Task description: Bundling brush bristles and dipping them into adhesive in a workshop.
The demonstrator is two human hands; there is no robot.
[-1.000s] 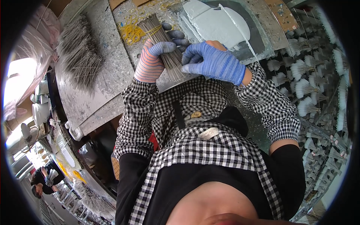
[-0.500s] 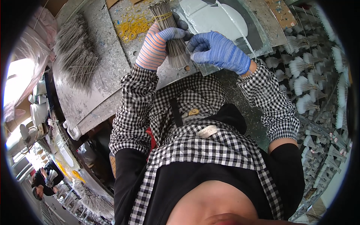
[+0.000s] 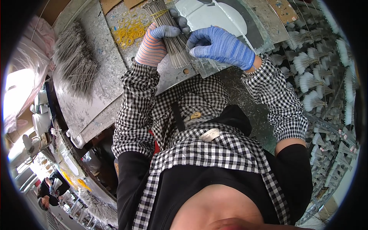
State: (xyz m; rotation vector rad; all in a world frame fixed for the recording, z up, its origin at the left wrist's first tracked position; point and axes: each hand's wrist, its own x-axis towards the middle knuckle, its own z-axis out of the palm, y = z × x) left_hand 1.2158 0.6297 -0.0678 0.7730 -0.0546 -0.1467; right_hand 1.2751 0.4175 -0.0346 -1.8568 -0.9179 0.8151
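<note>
A bundle of thin grey wires (image 3: 177, 51) stands tilted over the table edge, with a yellow rubber band (image 3: 159, 13) round its upper part. My left hand (image 3: 151, 46), in a striped pink and blue glove with grey-coated fingertips, is wrapped round the bundle, thumb across its front. On the bundle's right side, my right hand (image 3: 224, 46) in a blue glove has its thumb and fingers curled together at the wires' edge. Whatever its fingertips pinch is too small to make out.
Loose yellow rubber bands (image 3: 130, 34) lie behind my left hand. A heap of grey wires (image 3: 76, 61) covers the table's left. White paste (image 3: 214, 17) is spread on a plate at the back. Racked white-bristled brushes (image 3: 304, 61) fill the right; another person (image 3: 51, 188) is at lower left.
Both hands and the bundle appear slightly further up and left in the picture, as does the table. My right hand's fingers have curled in closer to the wires.
</note>
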